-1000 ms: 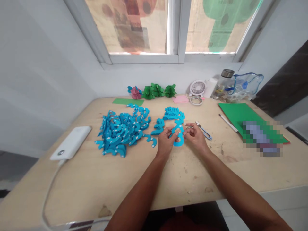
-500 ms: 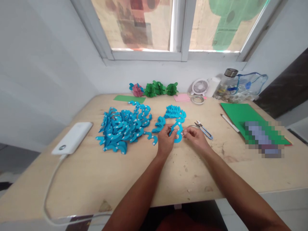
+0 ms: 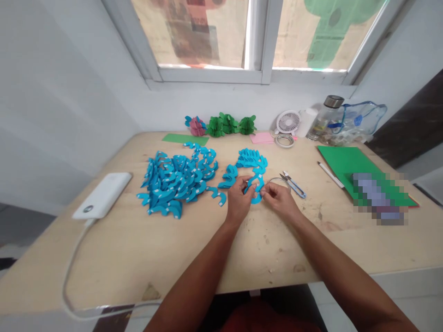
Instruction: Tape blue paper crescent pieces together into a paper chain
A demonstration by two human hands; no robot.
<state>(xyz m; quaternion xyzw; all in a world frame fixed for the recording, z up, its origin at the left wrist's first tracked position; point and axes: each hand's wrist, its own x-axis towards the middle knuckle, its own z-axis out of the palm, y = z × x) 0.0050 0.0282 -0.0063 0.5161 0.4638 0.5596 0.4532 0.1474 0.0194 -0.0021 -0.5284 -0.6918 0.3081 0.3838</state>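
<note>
Blue paper piece (image 3: 261, 182), right of the blue cut-out heap (image 3: 173, 182), is pinched in the left hand (image 3: 239, 198); the right hand (image 3: 281, 198) has thumb and forefinger pressed together at the edge farther from the heap, anything between them too small to tell. Judged risk: thin paper may crease or tear should both pinches pull unevenly, or left knuckles may nudge the folded stack (image 3: 228, 177) just right of the heap. Fingers cover the piece's left part; pixelation masks an object (image 3: 379, 198) well right of the heap.
</note>
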